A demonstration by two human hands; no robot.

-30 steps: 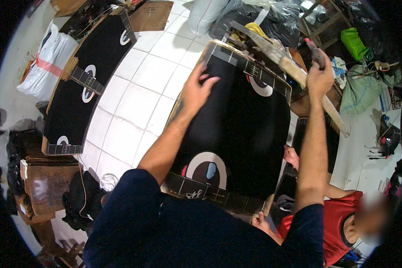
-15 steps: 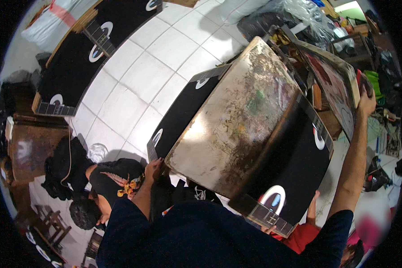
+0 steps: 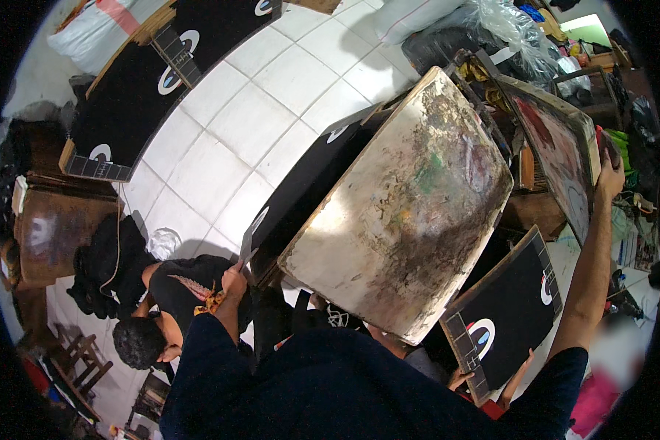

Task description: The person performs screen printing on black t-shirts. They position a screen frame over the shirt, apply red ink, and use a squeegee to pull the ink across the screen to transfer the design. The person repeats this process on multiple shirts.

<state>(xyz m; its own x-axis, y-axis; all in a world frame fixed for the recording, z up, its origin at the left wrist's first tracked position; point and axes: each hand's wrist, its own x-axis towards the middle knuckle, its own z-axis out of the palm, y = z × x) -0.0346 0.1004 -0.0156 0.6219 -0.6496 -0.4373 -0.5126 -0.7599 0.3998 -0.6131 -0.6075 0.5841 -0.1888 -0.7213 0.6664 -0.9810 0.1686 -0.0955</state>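
Note:
A paint-stained tabletop [image 3: 403, 205] lies tilted in front of me. Along its left side stands a black panel [image 3: 301, 194] with white-and-blue eye shapes and a grey lined end strip. My left hand [image 3: 233, 284] is closed on this panel's near corner. On the right, my right hand [image 3: 609, 180] grips the outer edge of a raised wooden frame [image 3: 554, 139] with a paint-smeared face. A dark block with a red edge [image 3: 607, 143] sits at those fingers; whether I hold it too I cannot tell. Another person's hands [image 3: 459, 379] support a second black panel [image 3: 510, 312] lower right.
More black panels [image 3: 121, 110] lie at the upper left over white floor tiles [image 3: 231, 136]. A person in a dark top [image 3: 191, 282] bends close by my left arm. Plastic bags [image 3: 484, 33] and clutter fill the upper right. A small wooden stool [image 3: 88, 359] stands lower left.
The right-hand black panel has come away from the tabletop toward the lower right, in the other person's hands. The left panel now shows narrower. My left hand has shifted slightly left.

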